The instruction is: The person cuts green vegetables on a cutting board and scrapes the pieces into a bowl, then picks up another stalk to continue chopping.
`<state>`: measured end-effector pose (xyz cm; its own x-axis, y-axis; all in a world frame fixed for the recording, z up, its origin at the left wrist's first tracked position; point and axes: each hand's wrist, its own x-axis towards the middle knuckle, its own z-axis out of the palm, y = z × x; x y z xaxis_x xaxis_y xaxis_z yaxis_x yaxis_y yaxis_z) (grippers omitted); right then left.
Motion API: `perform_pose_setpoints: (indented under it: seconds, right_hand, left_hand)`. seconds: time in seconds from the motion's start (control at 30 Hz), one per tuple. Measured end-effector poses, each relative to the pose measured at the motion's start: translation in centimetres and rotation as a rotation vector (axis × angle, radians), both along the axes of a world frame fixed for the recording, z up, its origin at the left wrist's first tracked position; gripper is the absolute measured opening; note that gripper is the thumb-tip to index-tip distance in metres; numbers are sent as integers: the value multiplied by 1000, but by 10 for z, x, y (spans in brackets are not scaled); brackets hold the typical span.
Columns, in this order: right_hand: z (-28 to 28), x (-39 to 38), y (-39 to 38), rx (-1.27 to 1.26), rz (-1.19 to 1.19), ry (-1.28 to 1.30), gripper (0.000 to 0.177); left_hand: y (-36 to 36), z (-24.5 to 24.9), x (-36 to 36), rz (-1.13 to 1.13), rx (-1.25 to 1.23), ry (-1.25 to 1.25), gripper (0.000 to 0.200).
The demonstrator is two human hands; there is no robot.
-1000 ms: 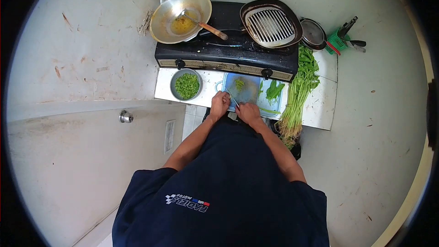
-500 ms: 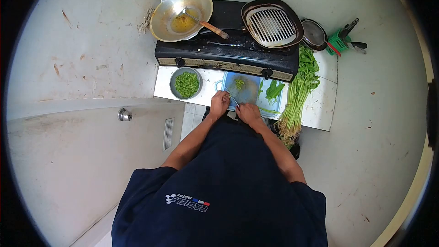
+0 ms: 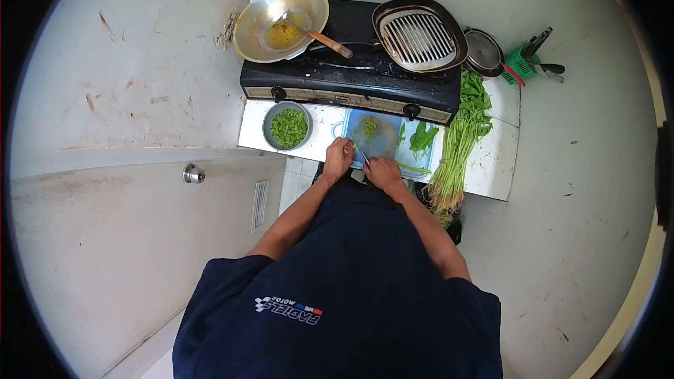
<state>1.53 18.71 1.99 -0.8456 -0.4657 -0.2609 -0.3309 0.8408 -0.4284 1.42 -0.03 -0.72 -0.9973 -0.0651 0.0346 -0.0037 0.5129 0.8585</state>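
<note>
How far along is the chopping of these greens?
Done: a bowl of chopped greens, plus a small cut pile on the cutting board. In hand: left hand and right hand at the board with a knife. Remaining: loose leaves and a long bundle of uncut stalks.

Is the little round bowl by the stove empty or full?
Nearly full: chopped greens cover the bowl almost to its rim.

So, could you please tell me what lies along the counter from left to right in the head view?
In order: bowl of chopped greens → left hand → right hand → loose leaves → bunch of long-stemmed greens.
</note>
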Motion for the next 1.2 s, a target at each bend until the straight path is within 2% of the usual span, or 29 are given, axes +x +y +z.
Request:
perform_pose_setpoints:
  seconds: [0.37,0.47,0.77,0.87,1.07,1.2]
  right_hand:
    - [18,10,33,54,-8,-179,40]
    - [8,12,35,46,-24,-131,39]
    - [15,13,27,41,-9,-105,41]
    - [20,11,25,22,-22,-111,34]
    - [15,9,18,14,-29,-56,39]
    - [13,11,16,24,2,-52,38]
  left_hand:
    - [2,-5,2,46,62,-74,12]
    - [2,0,2,13,-1,-55,9]
    - [3,-1,5,23,85,-46,11]
    - [2,-6,5,27,67,-43,12]
    - [4,4,5,33,16,13,11]
    - [5,20,4,36,13,-98,10]
